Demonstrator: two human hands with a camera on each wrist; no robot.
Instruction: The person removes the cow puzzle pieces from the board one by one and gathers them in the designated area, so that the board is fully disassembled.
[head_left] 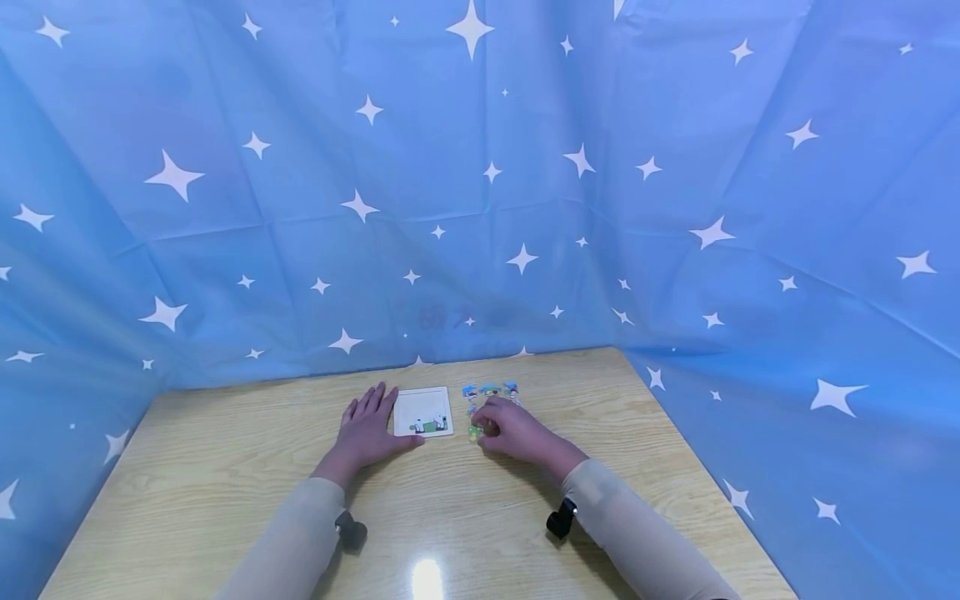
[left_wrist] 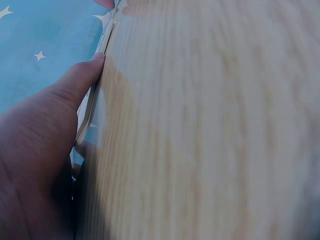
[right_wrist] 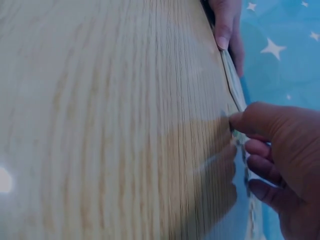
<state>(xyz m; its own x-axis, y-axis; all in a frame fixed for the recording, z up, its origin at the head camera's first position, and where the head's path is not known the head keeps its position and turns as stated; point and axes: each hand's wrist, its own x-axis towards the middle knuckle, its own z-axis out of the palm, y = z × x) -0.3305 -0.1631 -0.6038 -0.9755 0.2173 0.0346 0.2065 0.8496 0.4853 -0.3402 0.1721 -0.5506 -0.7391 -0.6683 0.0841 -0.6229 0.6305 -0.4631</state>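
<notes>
A white square puzzle board (head_left: 422, 406) lies flat on the table, with several green, white and black pieces (head_left: 430, 425) fitted along its near edge. My left hand (head_left: 367, 429) rests at its left side, fingers spread and fairly straight, thumb along the near edge. In the left wrist view that thumb (left_wrist: 82, 80) touches the board's edge. To the right of the board, my right hand (head_left: 517, 429) has curled fingers and pinches a green and yellow puzzle piece (head_left: 475, 433) at table level. The fingers partly hide this piece.
More colourful puzzle pieces (head_left: 490, 389) lie in a group just beyond the right hand, partly covered by it. The wooden table (head_left: 225, 475) meets a blue star-patterned curtain (head_left: 450, 167) at the back and sides. Each sleeve carries a small black wrist camera (head_left: 561, 518).
</notes>
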